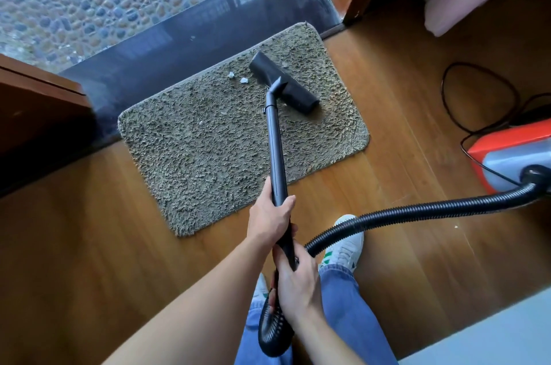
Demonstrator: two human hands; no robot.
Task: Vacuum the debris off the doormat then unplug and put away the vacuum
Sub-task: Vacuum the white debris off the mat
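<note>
The vacuum tube [275,150] is gripped in both fists, left hand [268,217] ahead of right hand [296,281]; its nozzle [298,93] is set near the doormat's [208,156] far edge.

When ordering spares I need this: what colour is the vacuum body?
The vacuum body is orange-red with a grey top; head view.

on the far part of the shaggy beige rectangular doormat [208,150], just right of two white paper scraps [244,80], black plastic vacuum head [298,93]; behind the mat, dark stone threshold [179,45]; to the right on the brown wooden floor [89,230], red-and-grey canister vacuum [512,156], black cord [447,102] behind it.
</note>
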